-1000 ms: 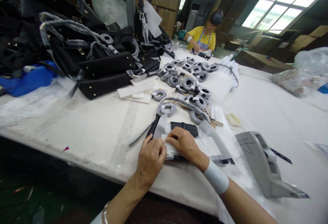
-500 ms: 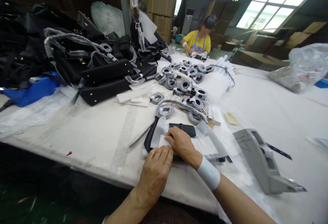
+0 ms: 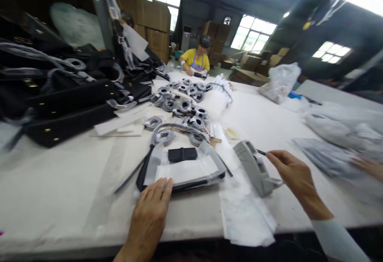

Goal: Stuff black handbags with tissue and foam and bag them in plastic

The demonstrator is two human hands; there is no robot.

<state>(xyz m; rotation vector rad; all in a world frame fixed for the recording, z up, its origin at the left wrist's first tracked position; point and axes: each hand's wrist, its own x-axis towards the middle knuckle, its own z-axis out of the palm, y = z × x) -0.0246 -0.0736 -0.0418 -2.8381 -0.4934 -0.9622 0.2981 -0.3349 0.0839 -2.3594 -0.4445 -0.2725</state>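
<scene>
My left hand (image 3: 151, 212) lies with its fingers stretched out on the near left edge of a black handbag (image 3: 185, 186), which rests flat on the table. White paper (image 3: 187, 171) covers the bag's upper face, and a small black pouch (image 3: 182, 154) lies across it. The bag's wrapped handle (image 3: 179, 126) arches away from me. Off to the right, my right hand (image 3: 295, 176) pinches the end of a thin black strip (image 3: 261, 152). This strip sticks out beside a grey tape dispenser (image 3: 254, 170) standing on the table.
Several wrapped strap coils (image 3: 184, 105) cover the table's middle beyond the bag. Black bags (image 3: 68, 114) are heaped at the left. White sheets (image 3: 245, 210) hang over the front edge. Plastic-wrapped items (image 3: 323, 154) and another person's hand (image 3: 371, 168) are at right; a person in yellow (image 3: 196, 60) works opposite.
My right hand has left the paper on the bag and moved right to the black strip by the dispenser. My left hand stays at the bag's near edge. The view has swung right.
</scene>
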